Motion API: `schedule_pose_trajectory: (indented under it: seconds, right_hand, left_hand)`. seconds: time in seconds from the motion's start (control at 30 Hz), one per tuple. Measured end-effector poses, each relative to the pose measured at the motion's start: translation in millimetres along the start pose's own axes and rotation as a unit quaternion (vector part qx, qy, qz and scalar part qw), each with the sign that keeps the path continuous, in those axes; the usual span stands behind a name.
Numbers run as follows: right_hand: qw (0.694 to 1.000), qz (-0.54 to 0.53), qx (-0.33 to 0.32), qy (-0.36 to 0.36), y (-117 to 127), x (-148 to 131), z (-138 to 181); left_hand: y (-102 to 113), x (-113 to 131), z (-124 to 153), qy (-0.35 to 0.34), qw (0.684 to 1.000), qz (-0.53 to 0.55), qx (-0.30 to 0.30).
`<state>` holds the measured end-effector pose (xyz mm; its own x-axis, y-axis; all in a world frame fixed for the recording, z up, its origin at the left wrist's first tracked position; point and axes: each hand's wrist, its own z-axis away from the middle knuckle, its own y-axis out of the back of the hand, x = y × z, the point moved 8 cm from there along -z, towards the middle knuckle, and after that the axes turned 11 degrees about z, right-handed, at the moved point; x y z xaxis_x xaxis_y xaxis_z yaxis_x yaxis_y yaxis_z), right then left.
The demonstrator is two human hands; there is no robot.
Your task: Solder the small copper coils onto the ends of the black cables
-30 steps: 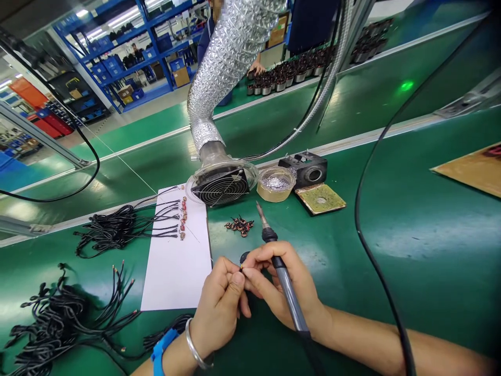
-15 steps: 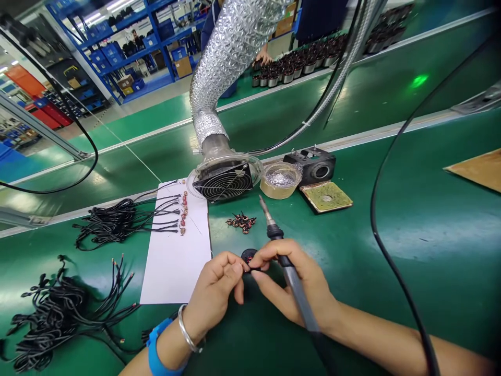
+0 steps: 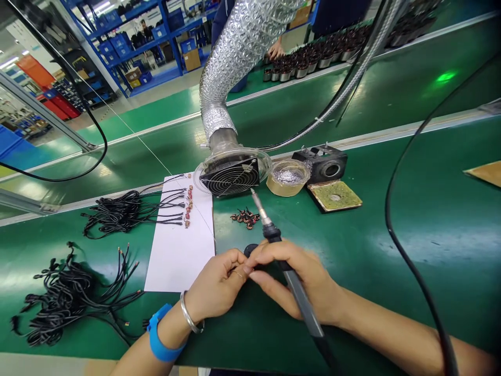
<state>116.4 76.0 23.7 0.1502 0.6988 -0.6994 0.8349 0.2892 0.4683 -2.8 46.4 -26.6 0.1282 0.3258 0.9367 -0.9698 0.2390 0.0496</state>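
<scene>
My right hand (image 3: 301, 277) is closed around a soldering iron (image 3: 295, 292), its tip angled up and away toward the fan. Its thumb and forefinger also reach to the fingertips of my left hand (image 3: 219, 282), which are pinched together. Whatever is between the left fingertips is too small and covered to name; a thin wire-like line shows there. Just behind the fingers, a round black piece (image 3: 249, 249) is partly hidden. Beyond it lies a small pile of black parts with copper-coloured ends (image 3: 246, 218).
A white sheet (image 3: 180, 261) carries black cable ends and a row of small reddish parts (image 3: 188, 206). Black cables (image 3: 62, 297) lie at left. Behind stand a fume-extractor fan (image 3: 230, 177), a tape roll (image 3: 288, 180), an iron holder (image 3: 324, 164) and a sponge tray (image 3: 335, 196).
My fingertips have come closer together, and the black round piece with its red centre is now more covered. The view has shifted slightly, with the bench appearing farther right.
</scene>
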Motion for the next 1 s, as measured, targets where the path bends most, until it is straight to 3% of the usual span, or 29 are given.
schedule_pose_trajectory:
  seconds: [0.13,0.3,0.47,0.8,0.9,1.0]
  right_hand:
    - [0.998,0.014,-0.027,0.053,-6,-12,-2]
    - [0.998,0.030,-0.046,0.026,0,3,-7]
    - [0.996,0.004,-0.068,0.049,1,11,-8]
    - [0.984,0.076,-0.107,0.121,-11,8,9]
    - [0.981,0.094,-0.126,0.110,-12,8,6]
    - [0.989,0.087,-0.083,0.081,5,4,0]
  left_hand:
    - [-2,7,4,-0.033,0.996,-0.082,0.004]
    - [2,17,7,-0.031,0.989,-0.147,0.011]
    - [5,12,7,-0.011,0.996,-0.090,-0.009]
    - [6,7,3,0.012,0.999,-0.017,-0.024]
    - [9,8,-1,0.022,1.000,-0.020,-0.012]
    - [17,3,-7,0.039,0.999,-0.016,0.021]
